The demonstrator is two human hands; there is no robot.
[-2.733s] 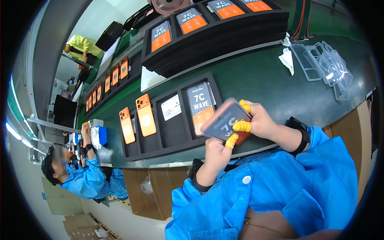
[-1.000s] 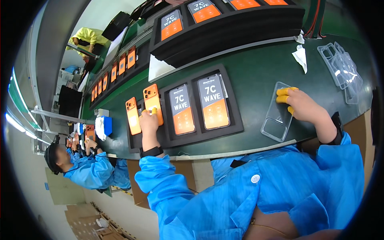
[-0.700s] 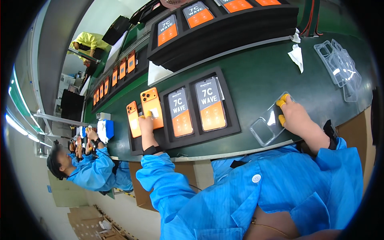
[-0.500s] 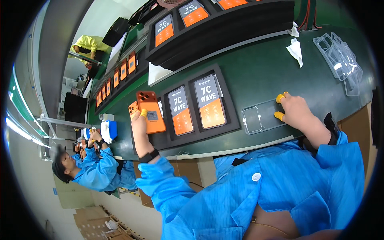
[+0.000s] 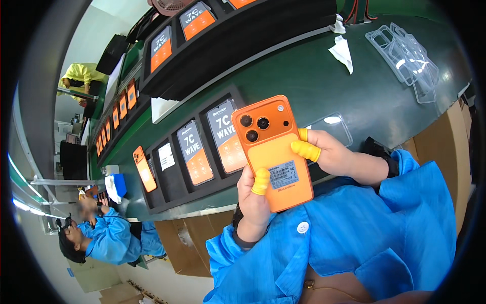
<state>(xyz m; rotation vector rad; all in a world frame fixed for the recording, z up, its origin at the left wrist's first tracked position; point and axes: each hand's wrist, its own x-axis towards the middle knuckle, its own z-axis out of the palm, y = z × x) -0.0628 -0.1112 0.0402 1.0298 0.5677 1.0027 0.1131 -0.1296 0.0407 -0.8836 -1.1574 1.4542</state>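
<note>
My left hand and my right hand, both with yellow finger cots, grip an orange smartphone from its two sides. The phone's back faces up, with a camera block and a grey label. Behind it lies a black foam tray. Face-up phones with grey and orange front films lie in its slots, partly covered by the held phone. One slot shows a white label; another orange phone lies in the leftmost slot. Beyond my right hand, a clear phone case is on the green table, partly hidden.
Several clear cases are piled at the far right. A crumpled white paper lies near a raised black tray stack holding more phones. To the left are a row of orange phones, a blue box and a co-worker.
My left hand has lifted the orange phone out of the tray and brought it toward me. My right hand has left the clear case and taken hold of the phone. The view has shifted.
</note>
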